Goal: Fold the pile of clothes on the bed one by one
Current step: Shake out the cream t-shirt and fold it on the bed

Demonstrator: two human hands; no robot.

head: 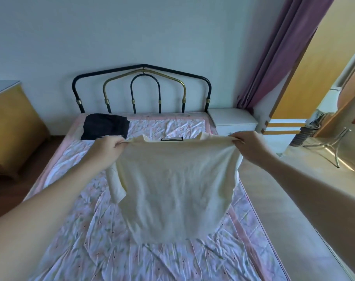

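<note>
A cream short-sleeved T-shirt (176, 185) hangs spread out in the air above the bed (75, 230). My left hand (105, 151) grips its left shoulder and my right hand (249, 146) grips its right shoulder, so the top edge is stretched taut between them. The collar with a dark-edged label faces away from me. The left sleeve dangles below my left hand, and the hem hangs just above the flowered sheet. A folded black garment (105, 126) lies at the far left of the bed, near the headboard.
A black and brass metal headboard (142, 88) stands at the far end. A white nightstand (233, 120) sits right of the bed, a yellow wooden cabinet (12, 126) left of it. A purple curtain (278, 57) hangs at the right, with light floor beside the bed.
</note>
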